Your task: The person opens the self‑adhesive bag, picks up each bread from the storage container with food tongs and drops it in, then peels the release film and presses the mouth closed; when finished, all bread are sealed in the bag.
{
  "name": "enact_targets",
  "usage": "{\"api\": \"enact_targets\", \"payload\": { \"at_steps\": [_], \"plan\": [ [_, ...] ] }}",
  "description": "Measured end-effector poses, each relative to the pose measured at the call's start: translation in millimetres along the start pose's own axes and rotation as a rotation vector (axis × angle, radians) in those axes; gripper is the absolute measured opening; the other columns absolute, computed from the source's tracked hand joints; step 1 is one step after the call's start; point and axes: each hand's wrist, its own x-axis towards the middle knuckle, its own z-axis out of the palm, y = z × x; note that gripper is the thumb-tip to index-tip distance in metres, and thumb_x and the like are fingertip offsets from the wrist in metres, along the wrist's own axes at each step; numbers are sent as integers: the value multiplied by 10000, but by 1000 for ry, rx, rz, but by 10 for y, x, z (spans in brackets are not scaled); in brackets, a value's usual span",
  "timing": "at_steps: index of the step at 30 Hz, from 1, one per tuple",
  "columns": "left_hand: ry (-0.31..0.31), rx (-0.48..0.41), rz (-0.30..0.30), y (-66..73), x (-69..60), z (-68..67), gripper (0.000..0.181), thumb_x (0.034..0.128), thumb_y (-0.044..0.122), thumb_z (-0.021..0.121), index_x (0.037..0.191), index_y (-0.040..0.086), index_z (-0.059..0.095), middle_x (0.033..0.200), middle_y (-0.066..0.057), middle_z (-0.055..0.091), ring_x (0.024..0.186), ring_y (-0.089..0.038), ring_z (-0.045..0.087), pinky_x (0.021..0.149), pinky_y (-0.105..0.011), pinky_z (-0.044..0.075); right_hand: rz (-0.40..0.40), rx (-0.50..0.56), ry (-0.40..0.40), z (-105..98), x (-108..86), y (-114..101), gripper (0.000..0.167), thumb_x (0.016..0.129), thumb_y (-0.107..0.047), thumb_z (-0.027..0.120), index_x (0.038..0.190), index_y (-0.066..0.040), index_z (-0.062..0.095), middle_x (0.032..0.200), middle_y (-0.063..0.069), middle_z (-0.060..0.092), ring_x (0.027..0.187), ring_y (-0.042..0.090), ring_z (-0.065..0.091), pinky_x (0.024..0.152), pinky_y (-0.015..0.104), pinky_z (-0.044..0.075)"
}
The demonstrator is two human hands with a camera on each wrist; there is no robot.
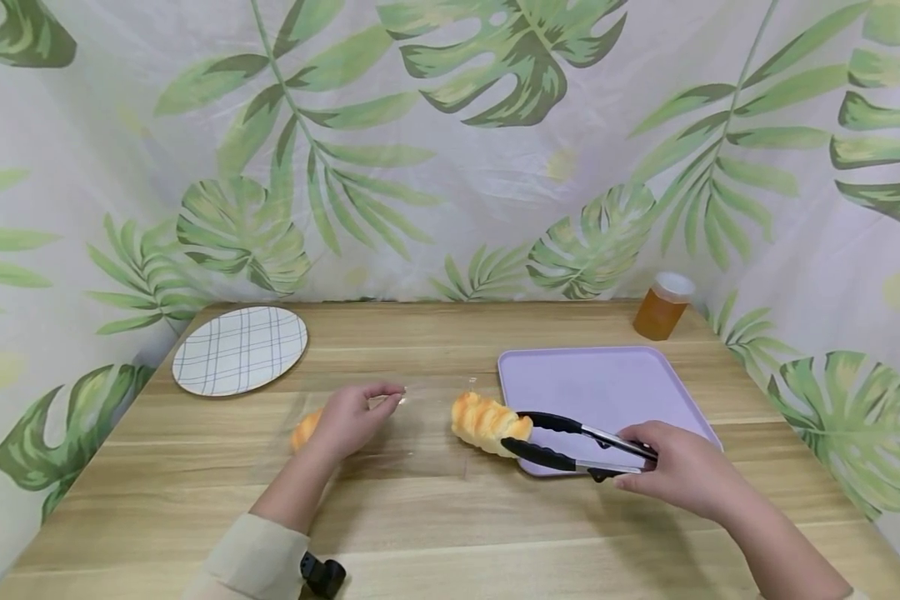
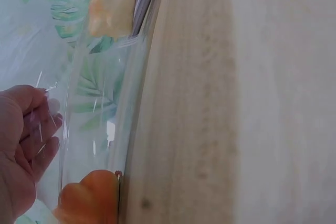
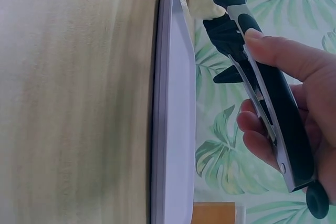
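My right hand (image 1: 678,467) grips black-and-silver tongs (image 1: 543,457). The tongs' black tips clasp a golden-topped bread roll (image 1: 483,422), held between the lilac tray (image 1: 592,375) and a clear plastic container (image 1: 431,450). My left hand (image 1: 352,421) is at the container's upper edge, its thumb and forefinger pinching the thin clear plastic. Under that wrist a second bread roll (image 1: 305,429) lies inside the container, partly hidden in the head view; its orange-brown top (image 2: 89,198) shows in the left wrist view. Because the plastic is see-through, its exact outline is hard to tell.
A white plate (image 1: 240,350) with a blue grid stands at the back left of the wooden table (image 1: 435,550). An amber jar (image 1: 662,310) with a pale lid is at the back right corner. A leaf-print cloth (image 1: 450,167) hangs behind the table.
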Motion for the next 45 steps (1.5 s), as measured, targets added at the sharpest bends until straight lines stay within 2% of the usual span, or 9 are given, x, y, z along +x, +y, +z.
{"api": "enact_targets", "payload": {
  "at_steps": [4,6,9,11,13,19,25,36,45],
  "plan": [
    [20,-53,13,-31,-11,-22,205,936,237,661,1071,113,753,885,-79,761,421,-22,204,435,-225,298,-3,-1,-23,-7,75,-23,484,718,-411,846,1091,-142,692,951,-36,674,685,-32,503,598,193,447],
    [27,-77,33,-41,-20,-29,198,932,232,672,1070,118,755,923,-77,768,453,-23,306,444,-227,332,-9,-8,-30,7,123,-37,500,722,-425,841,1105,-141,692,988,-37,684,694,-32,515,616,203,460],
    [36,-100,69,-46,-40,-34,204,928,229,681,1083,118,754,1046,-62,761,698,-129,650,682,-312,564,-30,-28,-21,59,197,-58,517,715,-430,843,1115,-137,694,1015,-45,690,717,-19,536,637,213,476],
    [47,-115,99,-53,-48,-33,207,922,209,689,1086,100,752,1116,-59,744,1005,-219,702,897,-416,571,-46,-33,-10,98,248,-86,525,709,-417,850,1118,-128,694,1032,-35,695,752,6,556,660,231,490],
    [51,-127,108,-57,-58,-37,215,923,197,686,1094,83,747,1138,-68,736,1131,-272,667,988,-480,528,-54,-35,-3,141,305,-118,530,708,-415,852,1124,-127,694,1041,-30,697,778,35,562,668,239,490],
    [48,-143,80,-59,-75,-50,215,929,197,678,1109,100,746,1154,-44,732,1000,-213,700,887,-408,576,-68,-1,-28,252,501,-231,556,731,-408,842,1165,-97,684,1060,3,697,767,53,555,647,234,475],
    [67,-177,125,-36,-102,-56,203,926,181,679,1086,75,749,1150,-77,731,1124,-278,672,994,-482,525,-79,10,-46,334,649,-337,552,739,-396,838,1180,-103,683,1060,8,699,771,63,580,665,255,494],
    [135,-169,161,-37,-132,-93,176,920,159,684,1063,86,755,1097,-60,749,1078,-268,692,954,-466,550,-37,27,-95,181,664,-245,581,717,-394,850,1193,-108,680,1055,13,696,786,73,578,701,299,500],
    [126,-194,223,-39,-167,-98,177,938,131,656,1067,46,743,1115,-102,739,1081,-303,689,971,-452,542,-88,17,-42,372,735,-334,558,715,-387,855,1176,-117,692,1077,16,705,810,83,586,699,291,508]
  ]
}}
